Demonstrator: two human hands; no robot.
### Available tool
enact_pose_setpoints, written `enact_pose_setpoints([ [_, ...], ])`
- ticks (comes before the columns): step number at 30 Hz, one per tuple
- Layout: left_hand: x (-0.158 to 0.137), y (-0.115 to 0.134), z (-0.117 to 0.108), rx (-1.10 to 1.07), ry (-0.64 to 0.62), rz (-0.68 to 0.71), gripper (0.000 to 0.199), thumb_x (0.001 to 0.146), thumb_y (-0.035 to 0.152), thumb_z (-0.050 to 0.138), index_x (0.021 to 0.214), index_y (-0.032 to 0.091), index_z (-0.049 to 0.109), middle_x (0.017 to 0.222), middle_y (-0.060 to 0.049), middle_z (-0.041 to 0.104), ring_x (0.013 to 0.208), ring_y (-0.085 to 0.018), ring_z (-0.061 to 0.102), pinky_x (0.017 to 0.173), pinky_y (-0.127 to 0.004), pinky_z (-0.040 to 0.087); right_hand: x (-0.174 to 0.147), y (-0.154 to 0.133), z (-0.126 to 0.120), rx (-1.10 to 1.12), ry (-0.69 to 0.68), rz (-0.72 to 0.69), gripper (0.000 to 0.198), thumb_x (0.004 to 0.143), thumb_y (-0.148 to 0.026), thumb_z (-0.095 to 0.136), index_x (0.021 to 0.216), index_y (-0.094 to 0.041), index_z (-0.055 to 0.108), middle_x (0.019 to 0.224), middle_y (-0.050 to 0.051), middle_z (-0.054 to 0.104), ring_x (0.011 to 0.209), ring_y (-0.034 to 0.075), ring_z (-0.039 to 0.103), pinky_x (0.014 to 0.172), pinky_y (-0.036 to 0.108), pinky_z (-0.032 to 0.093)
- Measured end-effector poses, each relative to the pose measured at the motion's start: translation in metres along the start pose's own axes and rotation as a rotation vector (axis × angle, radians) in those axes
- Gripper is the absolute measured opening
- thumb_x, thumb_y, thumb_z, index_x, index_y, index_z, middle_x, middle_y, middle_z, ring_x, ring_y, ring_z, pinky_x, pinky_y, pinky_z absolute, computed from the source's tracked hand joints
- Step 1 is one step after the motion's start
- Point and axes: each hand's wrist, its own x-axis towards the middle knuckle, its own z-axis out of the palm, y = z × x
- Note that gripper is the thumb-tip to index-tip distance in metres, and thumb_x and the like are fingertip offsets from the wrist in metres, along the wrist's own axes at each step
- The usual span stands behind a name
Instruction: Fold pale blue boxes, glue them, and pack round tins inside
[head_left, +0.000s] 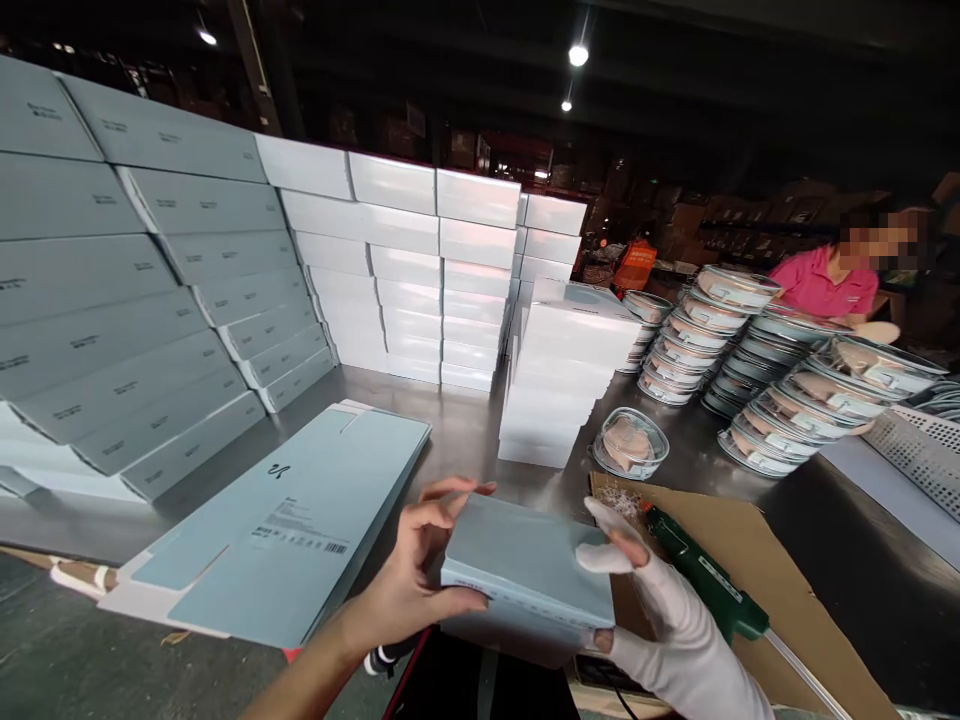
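Note:
A light blue cardboard box (529,560) is held between my two hands at the near edge of the metal table. My left hand (424,560), bare, grips its left end with the thumb on the front face and the fingers behind. On the right end is my right hand (649,610) in a white glove, its thumb low on the front and fingers at the top and back. Flat unfolded blue cartons (322,510) lie stacked to the left. A green glue gun (709,575) rests on brown cardboard (780,560) at the right.
Closed boxes form tall walls at the left (187,210) and back (405,260). A column of boxes (562,370) stands ahead. Beside it sit a round clear lidded container (630,445) and stacks of similar ones (814,410). A person in a pink shirt (821,285) is behind them.

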Motion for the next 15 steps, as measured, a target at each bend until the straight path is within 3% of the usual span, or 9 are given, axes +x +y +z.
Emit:
enact_pose_setpoints([
  [2, -0.001, 0.001, 0.000, 0.013, -0.035, 0.028, 0.063, 0.097, 0.033, 0.072, 0.145, 0.048, 0.035, 0.136, -0.004, 0.052, 0.145, -0.025, 0.047, 0.115, -0.044, 0.046, 0.001, -0.003, 0.001, -0.059, 0.007, -0.102, 0.065, 0.090, -0.026, 0.075, 0.149, -0.037, 0.051, 0.141, 0.009, 0.066, 0.136, 0.025, 0.061, 0.112, 0.038, 0.048],
  [4, 0.003, 0.007, -0.004, 0.125, -0.144, 0.024, 0.047, 0.097, 0.022, 0.071, 0.138, 0.039, 0.055, 0.129, -0.007, 0.056, 0.149, -0.030, 0.039, 0.120, -0.048, 0.040, 0.010, -0.012, 0.004, -0.101, -0.004, -0.212, 0.056, 0.092, -0.021, 0.071, 0.144, -0.034, 0.056, 0.127, 0.007, 0.072, 0.130, 0.023, 0.064, 0.112, 0.038, 0.051],
  [6, 0.009, 0.016, -0.010, 0.263, -0.246, 0.014, 0.031, 0.096, 0.014, 0.069, 0.122, 0.031, 0.070, 0.126, -0.011, 0.056, 0.152, -0.036, 0.032, 0.121, -0.052, 0.038, 0.021, -0.023, 0.007, -0.144, -0.028, -0.315, 0.049, 0.093, -0.013, 0.065, 0.138, -0.032, 0.060, 0.122, 0.006, 0.072, 0.136, 0.022, 0.057, 0.115, 0.041, 0.048],
  [9, 0.018, 0.024, -0.015, 0.319, -0.289, -0.007, 0.027, 0.093, 0.012, 0.070, 0.115, 0.028, 0.075, 0.135, -0.014, 0.058, 0.152, -0.039, 0.032, 0.119, -0.058, 0.039, 0.028, -0.031, 0.011, -0.174, -0.027, -0.390, 0.050, 0.093, -0.005, 0.058, 0.136, -0.029, 0.060, 0.121, 0.005, 0.069, 0.143, 0.020, 0.048, 0.116, 0.037, 0.047],
  [12, 0.017, 0.022, -0.017, 0.229, -0.227, -0.022, 0.026, 0.092, 0.020, 0.074, 0.116, 0.030, 0.078, 0.139, -0.013, 0.064, 0.146, -0.039, 0.047, 0.115, -0.055, 0.045, 0.020, -0.024, 0.017, -0.182, -0.002, -0.350, 0.048, 0.096, -0.009, 0.057, 0.140, -0.029, 0.056, 0.140, 0.005, 0.060, 0.148, 0.022, 0.042, 0.119, 0.040, 0.043],
  [15, 0.008, 0.015, -0.014, 0.125, 0.058, -0.092, 0.021, 0.091, 0.027, 0.078, 0.110, 0.033, 0.080, 0.131, -0.010, 0.072, 0.134, -0.034, 0.060, 0.111, -0.049, 0.050, 0.012, -0.006, 0.029, -0.172, 0.225, -0.200, 0.056, 0.105, -0.035, 0.051, 0.158, -0.031, 0.033, 0.164, 0.008, 0.037, 0.149, 0.024, 0.043, 0.114, 0.040, 0.050],
])
